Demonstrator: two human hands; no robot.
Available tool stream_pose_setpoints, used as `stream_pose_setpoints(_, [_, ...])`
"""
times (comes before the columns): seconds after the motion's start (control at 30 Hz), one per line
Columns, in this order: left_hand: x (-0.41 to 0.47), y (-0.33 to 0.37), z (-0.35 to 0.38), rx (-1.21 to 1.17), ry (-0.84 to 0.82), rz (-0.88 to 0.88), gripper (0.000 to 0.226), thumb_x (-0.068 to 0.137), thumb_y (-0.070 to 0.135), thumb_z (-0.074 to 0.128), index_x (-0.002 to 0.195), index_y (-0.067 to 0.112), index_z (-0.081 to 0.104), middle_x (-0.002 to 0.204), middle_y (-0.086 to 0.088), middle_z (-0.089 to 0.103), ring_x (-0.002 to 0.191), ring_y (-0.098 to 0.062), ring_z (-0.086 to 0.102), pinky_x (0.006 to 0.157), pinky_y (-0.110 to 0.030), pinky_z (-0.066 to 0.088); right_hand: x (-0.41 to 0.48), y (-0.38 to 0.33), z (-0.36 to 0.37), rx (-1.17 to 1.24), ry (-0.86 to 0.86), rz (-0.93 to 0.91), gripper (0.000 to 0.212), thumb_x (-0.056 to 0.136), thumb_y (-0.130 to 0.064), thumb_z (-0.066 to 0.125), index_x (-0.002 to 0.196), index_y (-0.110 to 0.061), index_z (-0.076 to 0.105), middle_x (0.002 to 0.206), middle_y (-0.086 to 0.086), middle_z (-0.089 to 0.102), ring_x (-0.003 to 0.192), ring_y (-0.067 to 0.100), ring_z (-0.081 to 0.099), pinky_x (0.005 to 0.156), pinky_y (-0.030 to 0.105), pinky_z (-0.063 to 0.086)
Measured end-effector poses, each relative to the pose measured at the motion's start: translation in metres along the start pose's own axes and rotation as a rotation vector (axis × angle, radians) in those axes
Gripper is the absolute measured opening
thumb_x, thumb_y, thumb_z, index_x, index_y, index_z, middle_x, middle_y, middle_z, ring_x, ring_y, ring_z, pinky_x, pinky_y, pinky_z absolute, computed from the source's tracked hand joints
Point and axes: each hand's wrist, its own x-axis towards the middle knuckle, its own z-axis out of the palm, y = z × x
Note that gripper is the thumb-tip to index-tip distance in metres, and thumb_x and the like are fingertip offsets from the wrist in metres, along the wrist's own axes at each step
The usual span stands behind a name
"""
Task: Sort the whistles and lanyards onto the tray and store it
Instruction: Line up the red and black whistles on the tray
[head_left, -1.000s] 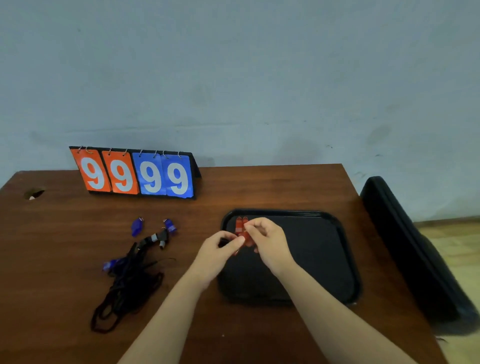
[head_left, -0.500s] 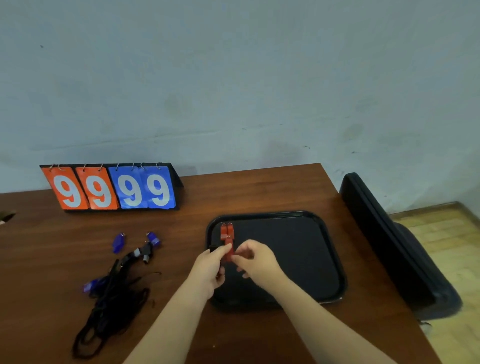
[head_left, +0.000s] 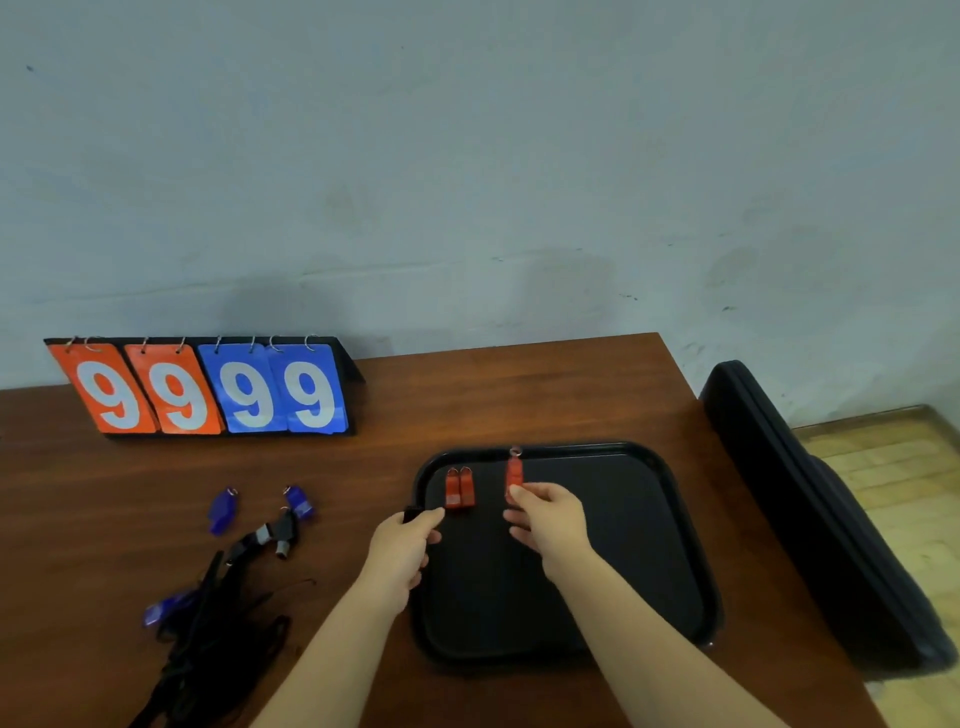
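A black tray (head_left: 670, 545) lies on the brown table. Two red whistles (head_left: 460, 487) rest side by side in its far left corner. My right hand (head_left: 545, 514) pinches a third red whistle (head_left: 514, 470) by its near end, just right of that pair, over the tray's far edge. My left hand (head_left: 408, 545) is at the tray's left rim, fingers closed on a small black piece (head_left: 413, 514); I cannot tell what it is. Left of the tray lie three blue whistles (head_left: 223, 512) (head_left: 300, 501) (head_left: 166, 608) and a tangle of black lanyards (head_left: 218, 634).
A flip scoreboard (head_left: 208, 389) reading 9999 stands at the back left against the wall. A black padded case (head_left: 831, 519) leans beside the table's right edge. Bare wood shows between the scoreboard and the tray.
My hands have come apart. The right hand carried one red whistle to the right of the pair on the tray. The left hand drew back to the tray's left rim.
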Motion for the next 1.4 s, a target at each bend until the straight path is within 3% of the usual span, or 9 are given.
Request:
stream_pose_setpoints(0.13, [0.015,0.005,-0.005,0.024,0.025,0.013,0.014,0.092,0.029,0.059,0.096,0.016,0.062,0.088,-0.003,0.061,0.067,-0.015,0.049,0.057,-0.026,0.04,0.022,0.006,0.009,-0.109,-0.036,0.016,0.01,0.091,-0.014,0.065,0.1,-0.016,0.062,0.1,0.003,0.07,0.085,0.014,0.07,0.071,0.029,0.059])
stream_pose_setpoints(0.33, [0.03,0.011,-0.002,0.069,0.064,0.083,0.004,0.094,0.024,0.057,0.095,0.022,0.06,0.095,-0.001,0.067,0.078,-0.017,0.061,0.065,-0.029,0.047,0.034,0.011,0.021,-0.412,-0.009,-0.088,0.009,0.091,-0.024,0.066,0.097,-0.023,0.061,0.096,-0.004,0.07,0.074,0.008,0.07,0.062,0.023,0.055])
stream_pose_setpoints(0.5, [0.038,0.016,0.004,0.076,0.089,0.132,0.018,0.093,0.022,0.057,0.109,0.018,0.064,0.094,-0.001,0.065,0.077,-0.017,0.063,0.064,-0.028,0.051,0.039,0.009,0.02,-0.599,-0.032,-0.216,0.008,0.091,-0.031,0.064,0.095,-0.025,0.062,0.091,-0.007,0.067,0.074,0.008,0.067,0.063,0.022,0.052])
stream_pose_setpoints(0.63, [0.042,0.021,0.009,0.061,0.063,0.132,0.028,0.093,0.021,0.058,0.121,0.018,0.061,0.096,-0.001,0.064,0.079,-0.018,0.063,0.073,-0.031,0.054,0.043,0.01,0.019,-0.61,-0.018,-0.281,0.016,0.091,-0.031,0.065,0.103,-0.022,0.064,0.091,-0.008,0.064,0.083,0.01,0.065,0.078,0.029,0.055])
stream_pose_setpoints(0.83, [0.043,0.02,0.011,0.08,0.044,0.138,0.032,0.093,0.02,0.058,0.124,0.017,0.061,0.094,-0.004,0.064,0.074,-0.016,0.06,0.069,-0.029,0.053,0.045,0.01,0.024,-0.685,-0.033,-0.303,0.014,0.092,-0.034,0.063,0.102,-0.024,0.066,0.087,-0.01,0.064,0.077,0.008,0.065,0.071,0.026,0.055])
stream_pose_setpoints(1.0, [0.044,0.019,0.01,0.092,0.008,0.121,0.034,0.092,0.022,0.058,0.126,0.018,0.06,0.097,-0.005,0.065,0.075,-0.015,0.06,0.068,-0.027,0.052,0.046,0.011,0.026,-0.704,-0.031,-0.323,0.018,0.093,-0.033,0.062,0.107,-0.022,0.067,0.086,-0.013,0.06,0.076,0.001,0.057,0.061,0.016,0.042])
stream_pose_setpoints(1.27, [0.043,0.019,0.01,0.075,0.0,0.103,0.031,0.093,0.021,0.058,0.124,0.018,0.06,0.095,-0.006,0.065,0.074,-0.015,0.059,0.072,-0.029,0.054,0.047,0.013,0.026,-0.652,-0.039,-0.343,0.019,0.093,-0.032,0.062,0.108,-0.021,0.067,0.088,-0.012,0.061,0.078,0.001,0.056,0.061,0.014,0.041])
stream_pose_setpoints(1.4, [0.041,0.018,0.008,0.047,0.099,0.164,0.025,0.092,0.026,0.06,0.117,0.02,0.059,0.106,-0.002,0.063,0.087,-0.015,0.061,0.077,-0.031,0.053,0.045,0.01,0.021,-0.533,0.02,-0.302,0.017,0.097,-0.029,0.055,0.109,-0.02,0.063,0.096,-0.009,0.062,0.081,0.002,0.056,0.063,0.015,0.041])
